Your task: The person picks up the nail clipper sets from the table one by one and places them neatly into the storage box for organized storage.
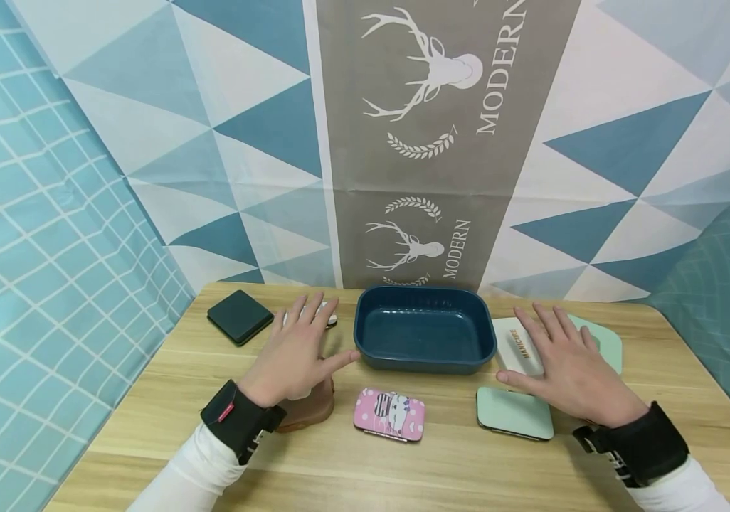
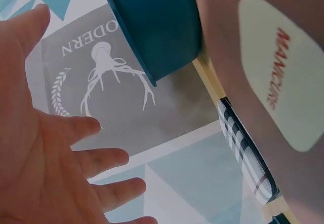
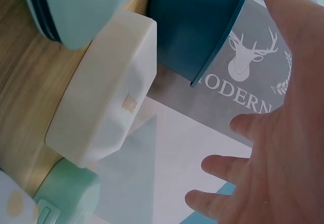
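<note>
My left hand [image 1: 294, 355] hovers with spread fingers above a brown case [image 1: 314, 409] and a plaid case [image 1: 329, 316], both partly hidden by it. In the left wrist view the brown case bears a pale "MANICURE" label [image 2: 283, 77]. My right hand [image 1: 573, 370], fingers also spread, is over a white "MANICURE" case [image 1: 512, 348] and a light green case [image 1: 608, 348]. Neither hand holds anything. Between them stands a dark blue rectangular basin [image 1: 425, 364]. A pink cat-patterned case [image 1: 389, 414] and a mint case [image 1: 514, 412] lie nearer me.
A dark green square case [image 1: 240, 316] lies at the far left of the wooden table [image 1: 442, 473]. In the right wrist view a white case with yellow dots [image 3: 12, 201] shows at the lower left. Patterned cloth [image 1: 262, 64] hangs behind the table.
</note>
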Demonstrator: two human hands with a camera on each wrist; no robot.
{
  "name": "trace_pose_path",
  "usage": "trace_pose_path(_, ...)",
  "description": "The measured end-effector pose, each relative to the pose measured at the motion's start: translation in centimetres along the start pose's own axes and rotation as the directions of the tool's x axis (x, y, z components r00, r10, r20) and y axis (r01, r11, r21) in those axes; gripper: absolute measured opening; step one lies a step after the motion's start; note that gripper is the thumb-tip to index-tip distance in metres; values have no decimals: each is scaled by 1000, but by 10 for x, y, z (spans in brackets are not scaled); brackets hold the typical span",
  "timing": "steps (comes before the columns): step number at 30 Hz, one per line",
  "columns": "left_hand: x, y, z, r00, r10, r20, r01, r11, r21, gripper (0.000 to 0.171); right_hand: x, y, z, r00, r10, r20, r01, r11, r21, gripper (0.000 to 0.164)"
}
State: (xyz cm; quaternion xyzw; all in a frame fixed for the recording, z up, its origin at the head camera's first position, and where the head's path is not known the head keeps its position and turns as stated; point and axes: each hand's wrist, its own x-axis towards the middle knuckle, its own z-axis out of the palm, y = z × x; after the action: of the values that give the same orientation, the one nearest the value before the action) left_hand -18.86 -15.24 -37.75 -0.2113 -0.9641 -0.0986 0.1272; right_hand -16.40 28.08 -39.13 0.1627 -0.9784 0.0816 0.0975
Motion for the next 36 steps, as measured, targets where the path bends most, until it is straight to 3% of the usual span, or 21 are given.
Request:
trace_pose_path(11,9,-1,3,998,20,-64,-23,999,-47,91,-1,6,-6,1000,-10,-24,10,1000,-13,105)
trace_pose_path(20,17,2,6,997,-30,-66,20,987,-158,88,-3,19,-12,999,-7,-33,7,1000,-11,107)
trace_pose_path(28,23,5,8,990,-137,-14,127,946,-299,80,-5,35,-18,999,-16,-46,16,1000,-7,107)
trace_pose_path(36,30,6,12,986,-165,29,164,911,-378,76,-7,48,-19,999,-11,-51,11,1000,7,107)
